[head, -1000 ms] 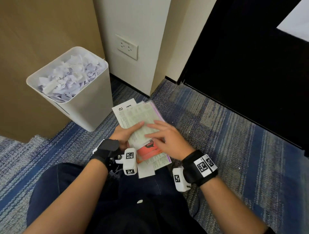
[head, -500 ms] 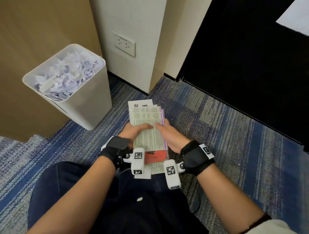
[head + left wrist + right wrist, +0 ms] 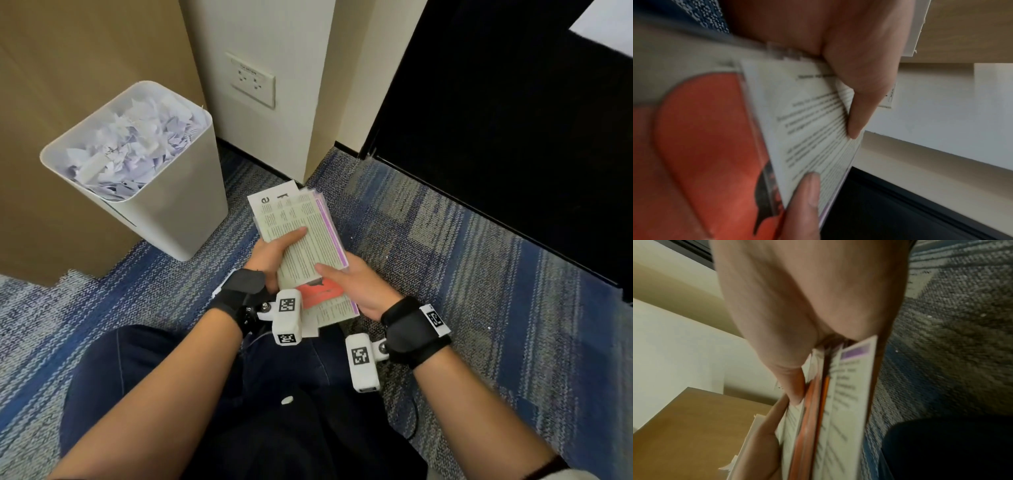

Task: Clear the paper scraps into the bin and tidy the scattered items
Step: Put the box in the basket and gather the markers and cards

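Both hands are clamped on a stack of printed leaflets (image 3: 303, 246) held just above the person's lap, its long axis running from about five o'clock near the wrists to eleven o'clock, far end aimed toward the foot of the white pillar (image 3: 274, 85). The left hand (image 3: 274, 253) holds the left edge with the thumb laid across the top sheet; the right hand (image 3: 356, 284) pinches the right edge, thumb on top, fingers underneath. A purple strip runs down the stack's right edge and an orange-red sheet shows at the near end. At ten o'clock stands a white bin (image 3: 171, 209), heaped with paper scraps (image 3: 133, 144), set against a tan panel (image 3: 68, 85). The floor is blue-and-grey striped carpet (image 3: 462, 260); a wall socket (image 3: 252, 79) sits on the pillar, and a black panel (image 3: 513, 120) fills the upper right. Both wrist views are blurred, so the print cannot be read, and how many sheets there are cannot be told.
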`<control>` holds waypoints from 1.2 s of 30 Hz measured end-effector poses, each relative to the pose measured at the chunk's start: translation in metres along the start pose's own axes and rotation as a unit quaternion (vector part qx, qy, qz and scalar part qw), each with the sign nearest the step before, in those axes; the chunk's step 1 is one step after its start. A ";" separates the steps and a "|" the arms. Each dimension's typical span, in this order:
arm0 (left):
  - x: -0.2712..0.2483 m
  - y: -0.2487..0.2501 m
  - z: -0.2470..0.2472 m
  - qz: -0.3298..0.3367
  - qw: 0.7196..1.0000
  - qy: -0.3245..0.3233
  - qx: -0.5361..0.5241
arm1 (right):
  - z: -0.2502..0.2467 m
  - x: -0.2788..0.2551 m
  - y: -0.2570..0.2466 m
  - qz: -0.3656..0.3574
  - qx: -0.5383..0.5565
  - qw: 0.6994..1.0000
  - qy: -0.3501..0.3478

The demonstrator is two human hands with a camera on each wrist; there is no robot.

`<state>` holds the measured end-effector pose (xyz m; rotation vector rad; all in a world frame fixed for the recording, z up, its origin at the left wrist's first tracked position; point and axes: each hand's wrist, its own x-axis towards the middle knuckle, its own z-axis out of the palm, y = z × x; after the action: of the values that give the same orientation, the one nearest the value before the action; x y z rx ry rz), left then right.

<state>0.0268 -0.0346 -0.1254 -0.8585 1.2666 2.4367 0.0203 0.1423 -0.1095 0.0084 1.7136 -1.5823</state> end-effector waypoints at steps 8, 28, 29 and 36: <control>0.008 0.014 0.010 0.069 0.992 0.040 -0.096 | -0.016 -0.011 -0.002 0.010 0.165 0.985 0.038; 0.006 0.021 0.067 0.152 0.981 -0.021 -0.120 | 0.013 0.013 -0.034 -0.068 0.310 0.934 0.162; 0.004 0.020 0.071 0.153 0.982 -0.022 -0.106 | 0.014 0.014 -0.034 -0.075 0.323 0.929 0.164; 0.001 0.042 0.060 0.174 0.983 -0.062 -0.007 | -0.005 0.005 -0.035 -0.142 0.267 0.938 0.172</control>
<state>-0.0173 -0.0100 -0.0723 -0.5095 1.4566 2.7179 -0.0033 0.1368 -0.0829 0.3405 1.5260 -2.3386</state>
